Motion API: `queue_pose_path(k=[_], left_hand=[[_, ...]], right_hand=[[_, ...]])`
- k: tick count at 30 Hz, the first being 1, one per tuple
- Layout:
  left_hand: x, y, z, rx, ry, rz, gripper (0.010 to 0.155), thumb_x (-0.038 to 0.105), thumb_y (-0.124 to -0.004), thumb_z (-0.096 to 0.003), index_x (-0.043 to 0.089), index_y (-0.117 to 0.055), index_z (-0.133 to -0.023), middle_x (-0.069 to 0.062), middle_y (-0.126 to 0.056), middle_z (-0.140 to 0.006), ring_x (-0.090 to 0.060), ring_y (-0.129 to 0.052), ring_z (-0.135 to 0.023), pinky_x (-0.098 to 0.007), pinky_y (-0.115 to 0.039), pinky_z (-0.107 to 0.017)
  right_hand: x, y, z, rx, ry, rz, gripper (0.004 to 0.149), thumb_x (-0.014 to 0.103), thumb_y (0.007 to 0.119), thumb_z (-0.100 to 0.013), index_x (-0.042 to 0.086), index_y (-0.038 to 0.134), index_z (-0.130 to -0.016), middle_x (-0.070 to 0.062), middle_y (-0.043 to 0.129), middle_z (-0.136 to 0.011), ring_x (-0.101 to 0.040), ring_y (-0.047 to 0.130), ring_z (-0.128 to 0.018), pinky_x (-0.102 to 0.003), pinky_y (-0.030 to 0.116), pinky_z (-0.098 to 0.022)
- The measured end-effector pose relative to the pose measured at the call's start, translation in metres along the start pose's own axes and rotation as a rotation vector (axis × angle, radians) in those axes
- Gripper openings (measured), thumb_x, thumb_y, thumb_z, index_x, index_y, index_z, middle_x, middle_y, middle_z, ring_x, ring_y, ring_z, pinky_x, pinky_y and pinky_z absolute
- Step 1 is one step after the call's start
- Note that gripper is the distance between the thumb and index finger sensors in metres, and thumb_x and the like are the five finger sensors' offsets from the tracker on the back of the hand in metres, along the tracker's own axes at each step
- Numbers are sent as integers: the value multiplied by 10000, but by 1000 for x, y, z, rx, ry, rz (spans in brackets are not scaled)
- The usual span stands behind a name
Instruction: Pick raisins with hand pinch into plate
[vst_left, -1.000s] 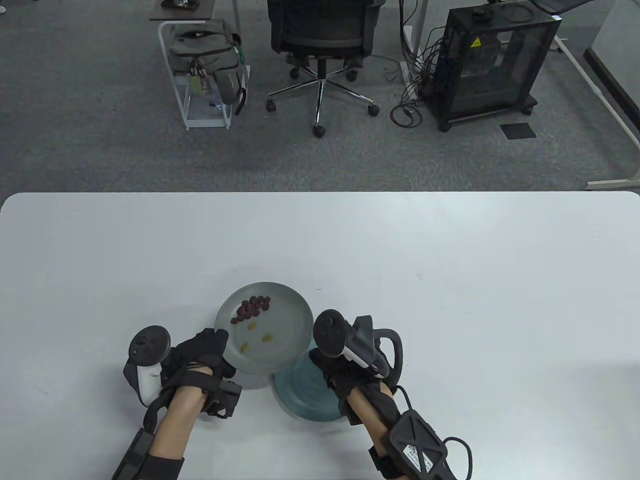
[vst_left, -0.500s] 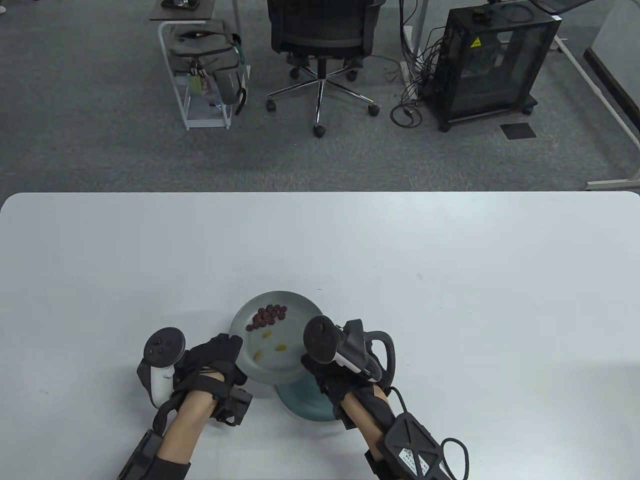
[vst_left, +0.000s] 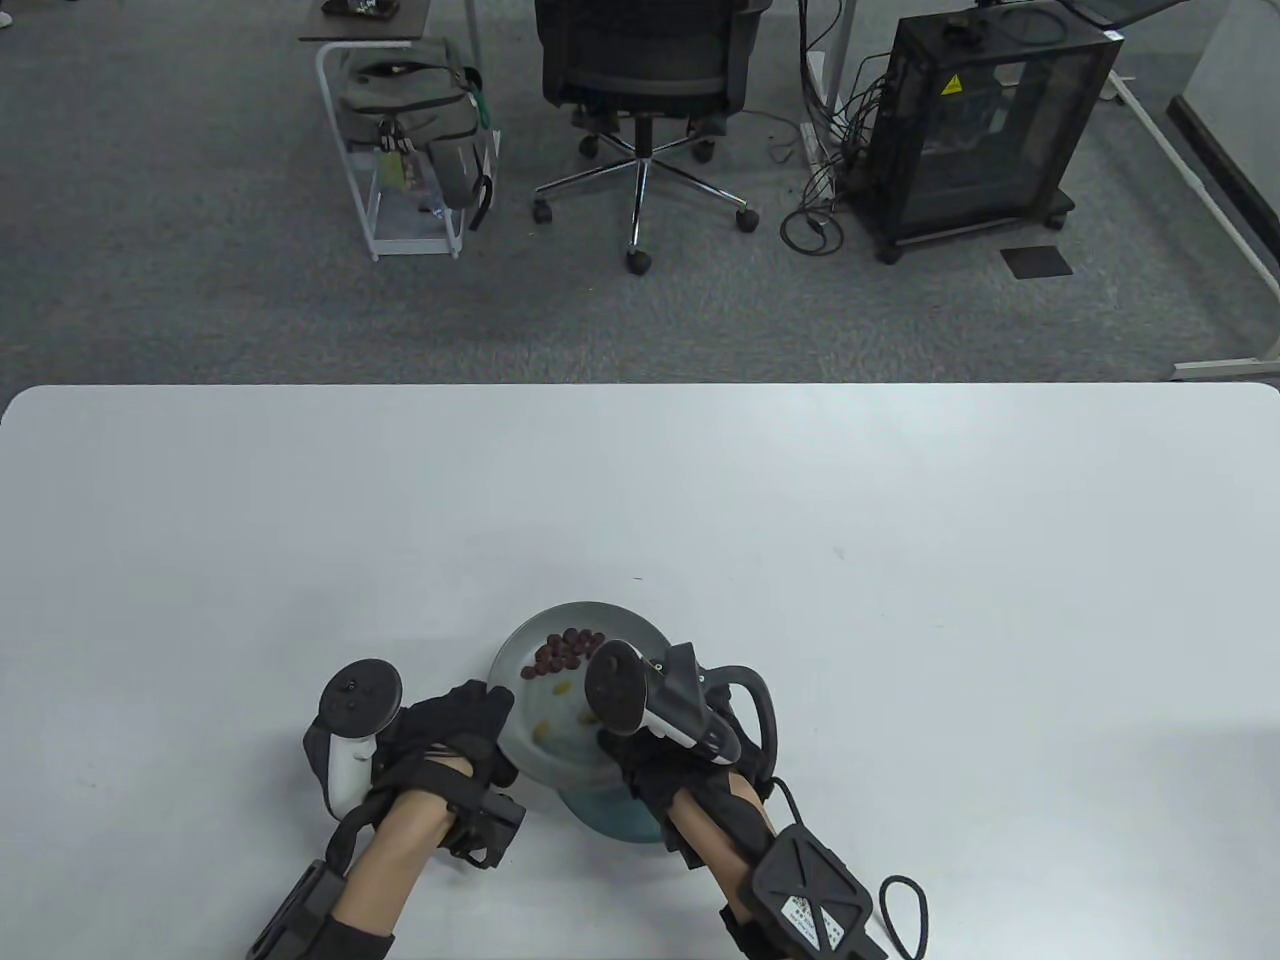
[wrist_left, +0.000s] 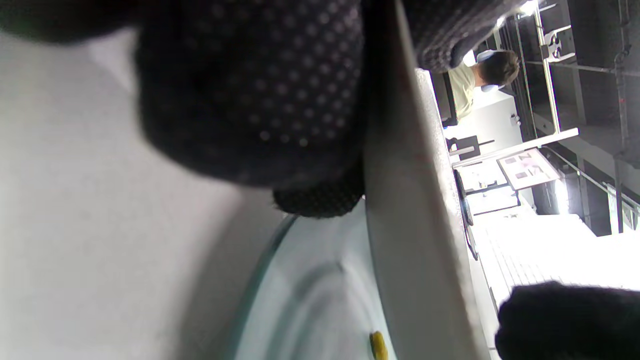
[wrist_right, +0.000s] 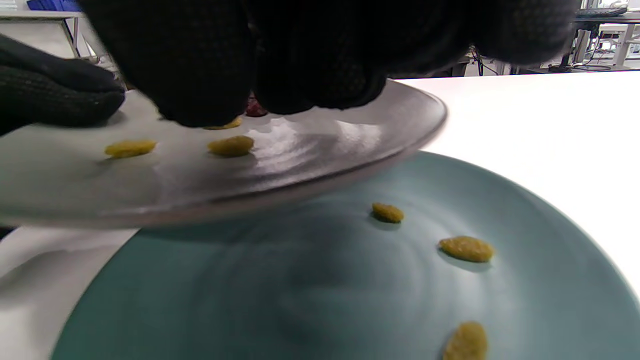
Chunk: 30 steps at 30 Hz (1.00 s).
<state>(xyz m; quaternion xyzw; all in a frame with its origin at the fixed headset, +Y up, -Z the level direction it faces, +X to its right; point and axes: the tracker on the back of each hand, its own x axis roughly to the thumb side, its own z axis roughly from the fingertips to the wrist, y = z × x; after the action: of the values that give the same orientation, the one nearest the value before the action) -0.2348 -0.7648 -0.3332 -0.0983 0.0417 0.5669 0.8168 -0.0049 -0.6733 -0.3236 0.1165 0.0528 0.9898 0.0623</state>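
Left hand (vst_left: 455, 725) gripping the near-left rim of the grey plate (vst_left: 600, 620) — thumb on top, fingers beneath, as seen in the left wrist view. Plate held raised and tilted above the teal plate (vst_left: 610, 812), overlapping its far part, the teal one flat on the white surface (vst_left: 900, 520). On the grey plate: a cluster of dark red raisins (vst_left: 565, 650) toward the far side, a few yellow raisins (wrist_right: 231, 145) nearer the hands. Right hand (vst_left: 665, 765) over the grey plate's near-right part, fingertips (wrist_right: 200, 85) bunched together and down at a yellow raisin (wrist_right: 223, 124) — whether pinched or merely touched, cannot tell. Three more yellow raisins (wrist_right: 466, 248) lying apart on the teal plate.
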Motion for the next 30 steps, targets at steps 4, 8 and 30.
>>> queue_pose_path(k=[4, 8, 30], left_hand=[[0, -7, -1, -33, 3, 2, 516, 318, -772, -492, -104, -769, -789, -149, -1119, -529, -221, -1081, -129, -396, -859, -141], [1, -12, 0, -59, -3, -13, 514, 319, -771, -492, -99, -769, -791, -147, -1119, -530, -220, -1083, -134, -394, -861, -141], [3, -21, 2, -95, -27, -27, 514, 319, -774, -491, -98, -773, -791, -156, -1121, -527, -227, -1085, -136, -397, -860, -141]], right_hand=[[1, 2, 0, -5, 6, 19, 550, 439, 955, -402, 137, 861, -851, -96, 958, -679, -304, 890, -546, -479, 790, -460], [0, 5, -1, 13, 14, 29, 556, 427, 970, -395, 132, 861, -854, -100, 957, -682, -307, 889, -546, -481, 788, -461], [9, 16, -4, 57, 21, 119, 518, 413, 974, -395, 125, 889, -818, -97, 973, -655, -304, 900, -529, -481, 796, -449]])
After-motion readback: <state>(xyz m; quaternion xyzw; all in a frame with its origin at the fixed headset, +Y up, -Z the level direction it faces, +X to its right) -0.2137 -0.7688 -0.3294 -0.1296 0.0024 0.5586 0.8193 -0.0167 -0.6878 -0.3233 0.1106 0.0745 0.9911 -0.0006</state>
